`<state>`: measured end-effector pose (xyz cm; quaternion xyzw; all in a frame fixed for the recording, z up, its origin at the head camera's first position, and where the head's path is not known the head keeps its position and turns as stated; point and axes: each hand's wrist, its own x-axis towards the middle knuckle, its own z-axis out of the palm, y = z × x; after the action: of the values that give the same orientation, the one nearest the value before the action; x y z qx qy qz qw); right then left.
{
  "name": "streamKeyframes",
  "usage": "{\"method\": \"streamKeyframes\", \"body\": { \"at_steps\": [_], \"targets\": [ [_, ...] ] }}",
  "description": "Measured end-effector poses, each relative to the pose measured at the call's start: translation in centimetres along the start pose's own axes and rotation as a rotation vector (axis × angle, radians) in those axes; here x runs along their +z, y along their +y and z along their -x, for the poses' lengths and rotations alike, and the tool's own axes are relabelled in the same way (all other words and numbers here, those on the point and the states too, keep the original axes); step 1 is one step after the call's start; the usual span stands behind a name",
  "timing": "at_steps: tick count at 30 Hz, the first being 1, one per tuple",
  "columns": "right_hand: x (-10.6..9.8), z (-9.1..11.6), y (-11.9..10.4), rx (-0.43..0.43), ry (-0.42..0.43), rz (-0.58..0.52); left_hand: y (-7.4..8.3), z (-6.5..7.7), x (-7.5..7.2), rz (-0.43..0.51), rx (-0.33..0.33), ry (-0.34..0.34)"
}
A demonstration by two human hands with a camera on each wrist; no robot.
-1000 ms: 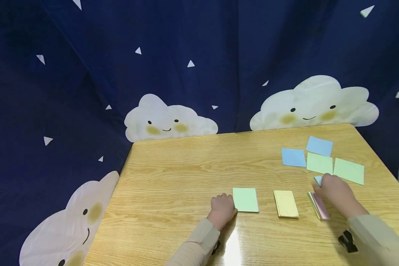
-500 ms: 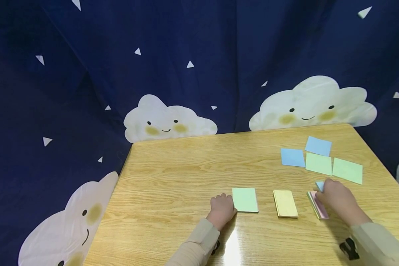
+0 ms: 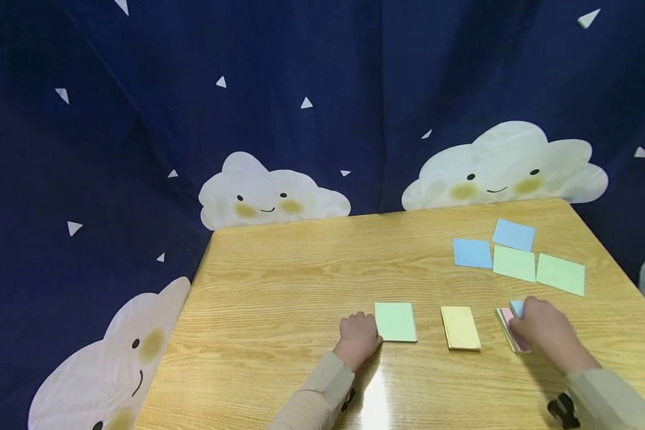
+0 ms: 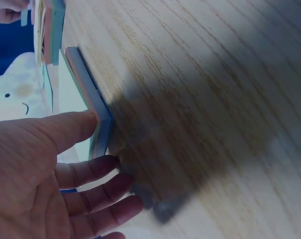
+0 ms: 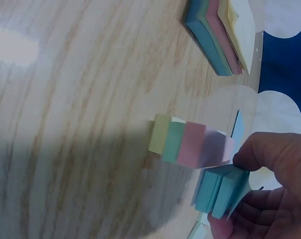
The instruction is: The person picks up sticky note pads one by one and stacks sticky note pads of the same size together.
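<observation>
My right hand (image 3: 548, 331) pinches a small blue sticky note pad (image 5: 217, 191) between thumb and fingers. The pad is right at the far end of a narrow row of small sticky note pads (image 5: 192, 144), yellow, green and pink. In the head view the right hand partly covers this row. My left hand (image 3: 359, 340) rests at the near left corner of a square stack of sticky notes (image 3: 395, 321), green on top. Its thumb (image 4: 83, 127) touches the edge of that stack, while the other fingers lie relaxed and slightly bent beside it.
Between the hands lies a yellow-topped sticky note stack (image 3: 461, 328). Toward the back right are two blue notes (image 3: 472, 254) and two green notes (image 3: 561, 275), flat on the wooden table (image 3: 279, 269). A dark blue curtain (image 3: 301, 54) with clouds hangs behind.
My right hand has come nearer with the blue pad, from beyond the small pads to their far end. The left hand stays at the green-topped stack.
</observation>
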<state>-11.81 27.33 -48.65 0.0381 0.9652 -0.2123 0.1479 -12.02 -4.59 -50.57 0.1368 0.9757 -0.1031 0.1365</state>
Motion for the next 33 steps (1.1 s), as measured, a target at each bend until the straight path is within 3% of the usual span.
{"method": "streamKeyframes", "body": {
  "at_steps": [12,33],
  "targets": [
    [1.4,0.5,0.1,-0.052,-0.004,-0.038,0.1,0.2,-0.2,0.003,-0.001,-0.015],
    [1.4,0.4,-0.3,-0.034,0.030,-0.020,0.1,0.0,0.2,-0.021,0.005,0.022]
  ]
}}
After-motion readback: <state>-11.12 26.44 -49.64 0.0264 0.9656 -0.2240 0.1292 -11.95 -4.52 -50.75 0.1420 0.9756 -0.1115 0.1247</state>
